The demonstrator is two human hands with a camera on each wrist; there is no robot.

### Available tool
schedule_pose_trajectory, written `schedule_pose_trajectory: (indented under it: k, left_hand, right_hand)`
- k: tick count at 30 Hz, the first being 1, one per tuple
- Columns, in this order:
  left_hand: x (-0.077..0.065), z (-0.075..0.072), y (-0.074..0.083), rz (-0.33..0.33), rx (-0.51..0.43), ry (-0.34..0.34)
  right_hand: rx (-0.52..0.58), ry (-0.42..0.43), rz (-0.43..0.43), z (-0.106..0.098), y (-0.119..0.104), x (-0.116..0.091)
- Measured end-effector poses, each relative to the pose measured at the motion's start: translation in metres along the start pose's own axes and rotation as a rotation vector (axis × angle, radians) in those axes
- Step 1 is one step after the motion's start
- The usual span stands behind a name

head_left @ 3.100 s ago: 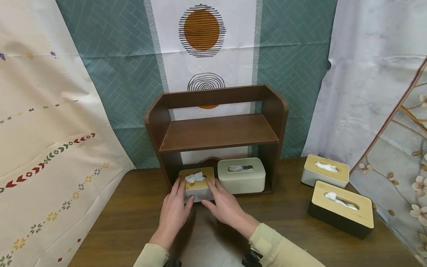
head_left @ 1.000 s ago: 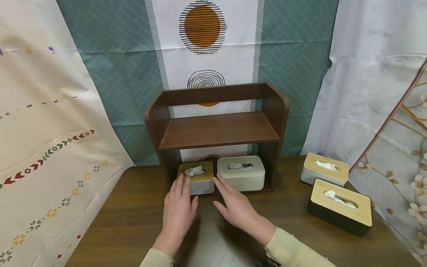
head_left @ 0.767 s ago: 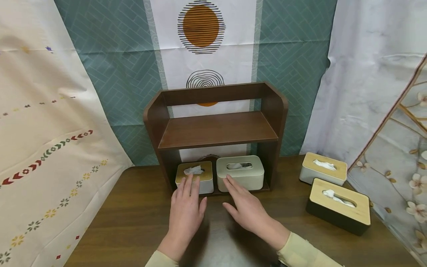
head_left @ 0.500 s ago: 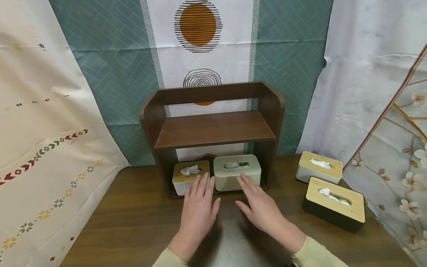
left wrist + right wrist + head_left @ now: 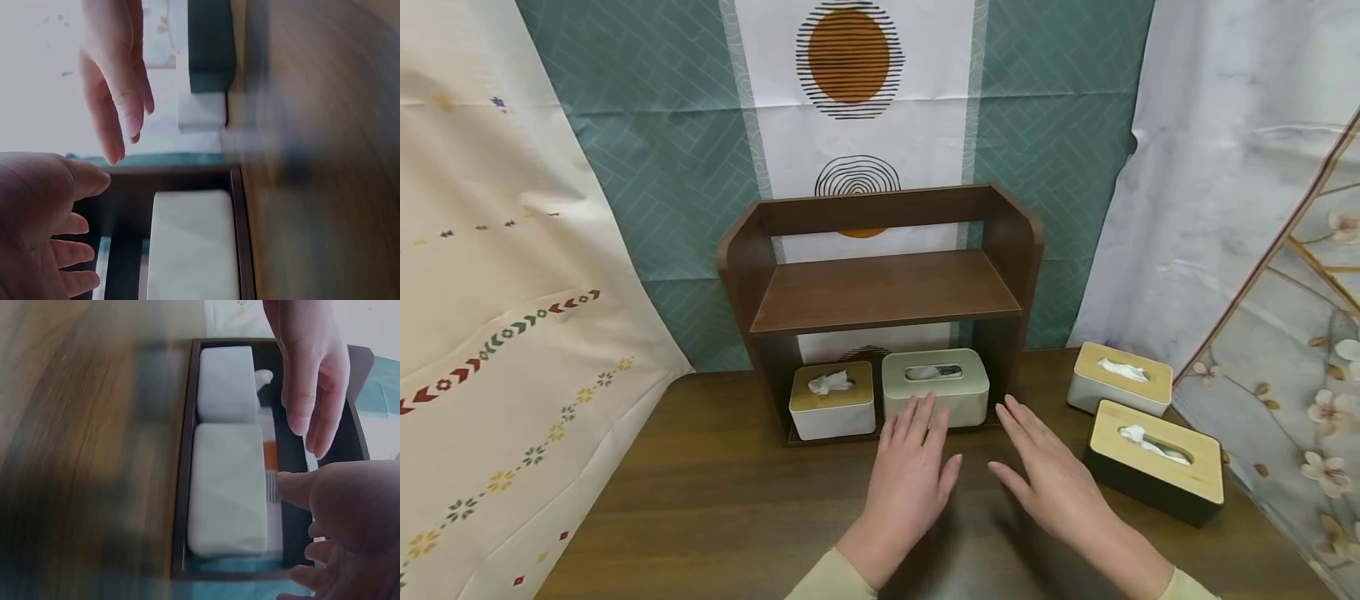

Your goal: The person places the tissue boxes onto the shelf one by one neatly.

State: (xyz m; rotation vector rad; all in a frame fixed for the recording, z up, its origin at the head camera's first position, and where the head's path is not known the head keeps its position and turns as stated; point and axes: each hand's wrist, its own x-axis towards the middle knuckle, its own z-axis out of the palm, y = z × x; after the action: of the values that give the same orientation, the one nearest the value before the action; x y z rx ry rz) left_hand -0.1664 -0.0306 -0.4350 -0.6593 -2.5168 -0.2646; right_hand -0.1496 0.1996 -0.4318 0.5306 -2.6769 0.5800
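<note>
On the lower level of a brown desktop shelf [image 5: 887, 296] stand two tissue boxes side by side. The left one is a white tissue box with a wooden lid [image 5: 832, 412]; the right one is an all pale-green tissue box [image 5: 973, 404]. My left hand [image 5: 906, 483] hovers in front of the pale-green box with fingers extended, holding nothing. To its right my right hand [image 5: 1052, 479] is held over the table, fingers straight, also holding nothing. Both wrist views show the two hands apart from the boxes, the pale-green box [image 5: 228, 487] among them.
At the right of the wooden table [image 5: 700, 508] are two more tissue boxes: a white one with a wooden lid [image 5: 1097, 387] and, nearer, a black one with a wooden lid [image 5: 1150, 487]. Patterned cloths [image 5: 1052, 125] hang behind and at both sides.
Both hands have left the white wooden-lidded box on the shelf's lower left and moved right. That box sits slightly deeper in the shelf than three seconds ago.
</note>
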Motion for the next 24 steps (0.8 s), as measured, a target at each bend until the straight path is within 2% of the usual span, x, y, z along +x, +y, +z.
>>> schedule_pose_trajectory:
  k: [13, 24]
  left_hand:
    - [0.021, 0.015, 0.04, 0.051, -0.051, -0.057]
    - [0.035, 0.027, 0.06, 0.046, -0.061, -0.098]
  right_hand:
    - [-0.071, 0.054, 0.076, -0.023, 0.041, -0.028]
    - [-0.102, 0.05, 0.111, -0.036, 0.063, -0.041]
